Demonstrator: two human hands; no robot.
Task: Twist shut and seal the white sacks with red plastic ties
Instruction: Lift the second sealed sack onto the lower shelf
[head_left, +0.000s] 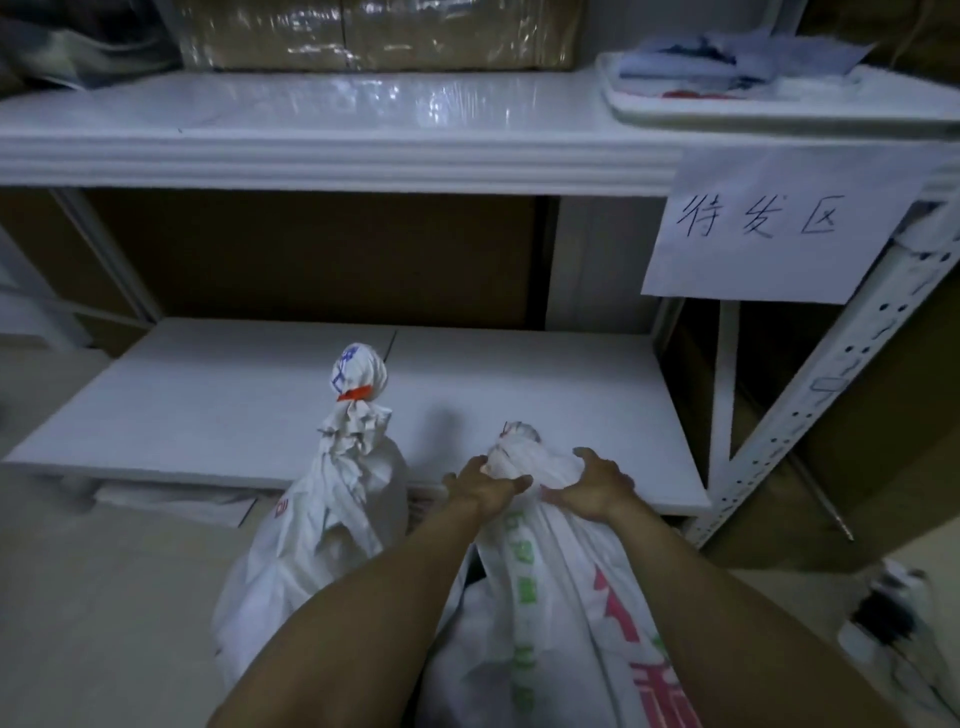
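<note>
Closest to me, the near sack stands upright between my forearms, white with green and red print down its side. My left hand and right hand are close together, both clamped on its gathered neck, one hand on each side, with the fingers curled into the bunched cloth. I judge this to be the twisting step: the mouth is gathered, but I see no tie cinched round it. There is a reddish fleck at the very tip, too small to say whether it is a tie or print.

The next move calls for one hand to hold the twist tight low on the neck while the other takes a tie and wraps it just above that grip. If I slacken first, the cloth will likely spring open.

Just beside it on the left stands the second sack, already sealed, with a red tie pinching its neck below a puffed top.

Behind both runs the lower shelf board. Further back and up are a paper sign hung from the upper shelf, a tray of folded cloth, and a cardboard box.
</note>
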